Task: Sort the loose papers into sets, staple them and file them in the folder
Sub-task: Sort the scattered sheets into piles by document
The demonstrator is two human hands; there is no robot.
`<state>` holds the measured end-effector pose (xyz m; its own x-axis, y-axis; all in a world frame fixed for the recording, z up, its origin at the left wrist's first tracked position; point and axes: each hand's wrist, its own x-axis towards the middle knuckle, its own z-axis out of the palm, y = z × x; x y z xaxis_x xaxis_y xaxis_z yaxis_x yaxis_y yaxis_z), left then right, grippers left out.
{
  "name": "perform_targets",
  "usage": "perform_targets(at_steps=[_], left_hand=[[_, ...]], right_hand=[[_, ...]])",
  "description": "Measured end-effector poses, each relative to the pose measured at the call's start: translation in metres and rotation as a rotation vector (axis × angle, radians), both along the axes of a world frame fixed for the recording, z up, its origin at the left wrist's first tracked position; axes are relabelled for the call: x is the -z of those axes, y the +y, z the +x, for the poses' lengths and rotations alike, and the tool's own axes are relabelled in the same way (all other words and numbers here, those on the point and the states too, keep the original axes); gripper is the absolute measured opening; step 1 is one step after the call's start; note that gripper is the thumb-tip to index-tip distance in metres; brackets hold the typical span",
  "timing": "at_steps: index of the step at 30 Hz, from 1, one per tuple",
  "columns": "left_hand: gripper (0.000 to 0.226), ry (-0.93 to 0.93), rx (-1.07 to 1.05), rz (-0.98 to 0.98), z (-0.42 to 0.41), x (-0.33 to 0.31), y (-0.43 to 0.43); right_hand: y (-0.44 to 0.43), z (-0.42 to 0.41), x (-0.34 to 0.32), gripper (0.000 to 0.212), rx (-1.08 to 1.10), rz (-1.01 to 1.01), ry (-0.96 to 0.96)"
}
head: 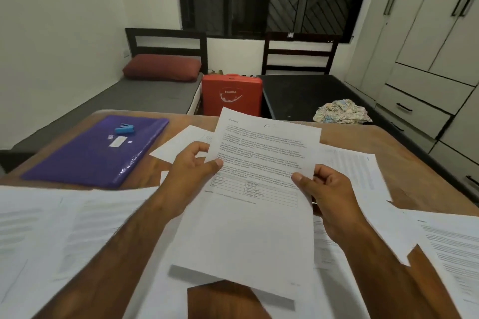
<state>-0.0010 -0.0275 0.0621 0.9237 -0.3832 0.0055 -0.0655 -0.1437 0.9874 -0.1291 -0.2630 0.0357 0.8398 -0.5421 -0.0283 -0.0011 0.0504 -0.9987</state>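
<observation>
- Brown wooden table (pixel 228 300) shows as a bare patch nearest the viewer, just under the lower edge of a white printed sheet (pixel 248 235) that is held up above it
- Left hand (pixel 191 166) pinches the sheet's left edge, thumb on the printed face and fingers curled behind; right hand (pixel 329 189) pinches the right edge the same way
- Whether one leaf or several are held cannot be told
- Step in hand, as I judge it: reading this page to decide which set it belongs to
- To do it well, keep the page flat and steady and check the heading and the handwritten mark near the top, both too blurred to read here, then lay it squarely on its matching pile
- Loose white papers (pixel 51 228) lie spread and overlapping on the table to the left, right and beyond the hands, so piles are not yet clearly apart; mixing sets is the main risk
- Purple plastic folder (pixel 85 163) lies closed on the far left of the table, well apart from the hands, with a small blue stapler (pixel 125 129) resting on top; it must come off before filing
- Beyond the table stand a red hard case (pixel 232 93) and a crumpled patterned cloth (pixel 340 111), neither in the way
</observation>
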Motion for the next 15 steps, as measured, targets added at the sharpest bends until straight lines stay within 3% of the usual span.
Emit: perform_targets(at_steps=[3,9,15], left_hand=[[0.026,-0.004,-0.082,0.102,0.005,-0.002,0.038],[0.025,0.09,-0.158,0.004,-0.002,0.018,0.094],[0.031,0.147,-0.003,-0.039,-0.015,0.036,0.021]], right_hand=[[0.029,0.016,0.011,0.019,-0.067,-0.001,0.05],[0.078,0.041,0.015,0.02,-0.13,-0.063,0.1],[0.021,0.017,0.002,0.028,0.035,-0.18,0.152]])
